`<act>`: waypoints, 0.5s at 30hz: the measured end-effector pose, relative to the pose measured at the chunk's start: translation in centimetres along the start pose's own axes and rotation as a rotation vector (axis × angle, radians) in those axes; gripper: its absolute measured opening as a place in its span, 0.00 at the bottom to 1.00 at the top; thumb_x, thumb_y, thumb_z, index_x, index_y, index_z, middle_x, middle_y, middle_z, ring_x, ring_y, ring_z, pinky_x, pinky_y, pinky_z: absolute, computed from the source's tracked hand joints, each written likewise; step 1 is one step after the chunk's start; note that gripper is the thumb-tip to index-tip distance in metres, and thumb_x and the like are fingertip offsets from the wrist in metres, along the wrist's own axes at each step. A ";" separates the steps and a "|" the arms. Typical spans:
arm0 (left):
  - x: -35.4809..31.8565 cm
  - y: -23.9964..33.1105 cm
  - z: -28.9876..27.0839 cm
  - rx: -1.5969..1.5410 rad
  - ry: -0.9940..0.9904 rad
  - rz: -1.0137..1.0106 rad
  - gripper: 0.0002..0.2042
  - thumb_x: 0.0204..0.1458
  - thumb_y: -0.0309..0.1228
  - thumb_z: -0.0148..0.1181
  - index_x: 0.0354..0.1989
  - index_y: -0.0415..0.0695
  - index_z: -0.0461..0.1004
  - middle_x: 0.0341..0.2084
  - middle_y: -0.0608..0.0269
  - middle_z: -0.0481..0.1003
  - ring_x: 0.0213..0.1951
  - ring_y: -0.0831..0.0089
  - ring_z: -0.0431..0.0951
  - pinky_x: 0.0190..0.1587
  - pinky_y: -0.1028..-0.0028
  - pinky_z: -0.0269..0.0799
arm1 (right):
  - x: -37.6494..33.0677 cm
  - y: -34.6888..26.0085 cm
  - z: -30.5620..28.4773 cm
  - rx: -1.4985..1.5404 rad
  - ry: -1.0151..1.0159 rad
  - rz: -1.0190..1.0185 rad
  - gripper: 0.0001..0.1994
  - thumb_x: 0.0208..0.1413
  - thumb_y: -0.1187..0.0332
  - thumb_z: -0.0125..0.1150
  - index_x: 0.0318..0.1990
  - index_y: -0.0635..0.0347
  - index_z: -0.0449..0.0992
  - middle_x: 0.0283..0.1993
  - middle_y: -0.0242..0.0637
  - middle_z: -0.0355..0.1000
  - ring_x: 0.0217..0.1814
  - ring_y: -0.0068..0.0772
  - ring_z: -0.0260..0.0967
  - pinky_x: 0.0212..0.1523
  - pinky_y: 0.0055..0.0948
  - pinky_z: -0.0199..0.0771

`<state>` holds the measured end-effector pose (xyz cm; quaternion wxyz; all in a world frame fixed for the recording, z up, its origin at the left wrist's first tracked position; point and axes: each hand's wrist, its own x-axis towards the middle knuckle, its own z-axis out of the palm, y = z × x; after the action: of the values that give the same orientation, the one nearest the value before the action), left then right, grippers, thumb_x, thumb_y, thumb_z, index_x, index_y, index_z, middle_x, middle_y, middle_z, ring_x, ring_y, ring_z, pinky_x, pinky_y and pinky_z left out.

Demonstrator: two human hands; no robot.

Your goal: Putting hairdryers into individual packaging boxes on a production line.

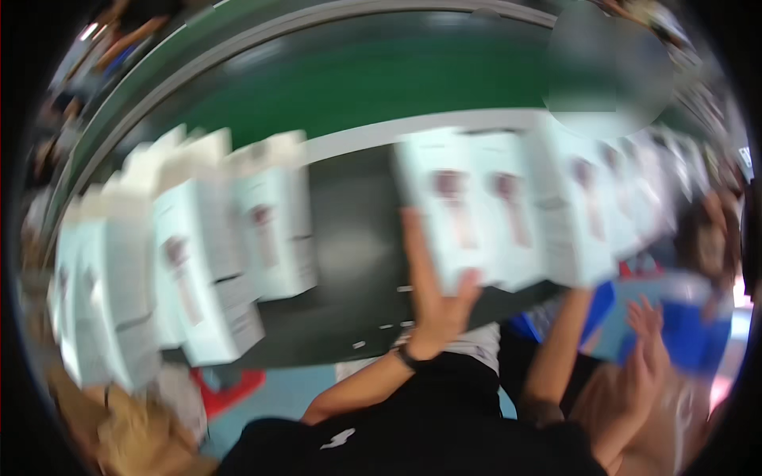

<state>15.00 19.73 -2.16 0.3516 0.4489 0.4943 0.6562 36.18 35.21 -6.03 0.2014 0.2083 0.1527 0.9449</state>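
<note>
My left hand [436,305], with a dark band at the wrist, is on the nearest left corner of a white box [452,206]. Its fingers lie along the box's left side, and the thumb crosses the lower front. This tall carton, printed with a dark-topped, pink-handled device, stands in a tight row with another white box [512,206] and several more to the right. My right forearm [559,345] rises to the bottom of a white box [579,198] farther along. Boxes hide my right hand, so its fingers cannot be seen. Motion blurs the scene.
Another group of upright white cartons [190,262] stands left on the dark work surface [353,230]. Behind runs a green belt [397,87] with a pale rail. Another person's hands [647,333] are at the right, by a blue bin [694,325]. Someone's head [139,428] is lower left.
</note>
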 end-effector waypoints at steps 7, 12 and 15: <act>3.1 -0.7 -6.8 -0.063 -0.042 -0.158 0.50 0.49 0.48 0.59 0.68 0.31 0.32 0.68 0.36 0.35 0.70 0.47 0.35 0.68 0.59 0.34 | 0.5 6.3 -4.5 0.491 0.798 -0.372 0.24 0.64 0.61 0.42 0.63 0.63 0.57 0.66 0.37 0.56 0.67 0.35 0.53 0.63 0.40 0.59; -1.2 -1.2 -12.4 -0.075 0.095 0.066 0.49 0.45 0.55 0.63 0.66 0.39 0.43 0.65 0.41 0.48 0.68 0.50 0.46 0.65 0.51 0.46 | 7.3 13.6 -3.4 1.004 1.063 -0.818 0.26 0.64 0.61 0.39 0.68 0.58 0.48 0.73 0.34 0.42 0.74 0.37 0.40 0.71 0.46 0.42; -5.7 -2.3 -17.0 0.052 0.010 0.358 0.37 0.46 0.48 0.63 0.59 0.42 0.52 0.54 0.40 0.62 0.51 0.49 0.70 0.50 0.56 0.70 | 12.3 16.1 -4.1 1.479 0.628 -0.656 0.29 0.64 0.53 0.40 0.71 0.37 0.40 0.75 0.20 0.31 0.77 0.29 0.26 0.72 0.42 0.37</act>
<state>1.07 9.55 -7.56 0.2152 0.5352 0.4250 0.6975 18.96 25.80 0.47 0.2252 -0.0393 0.8286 0.5110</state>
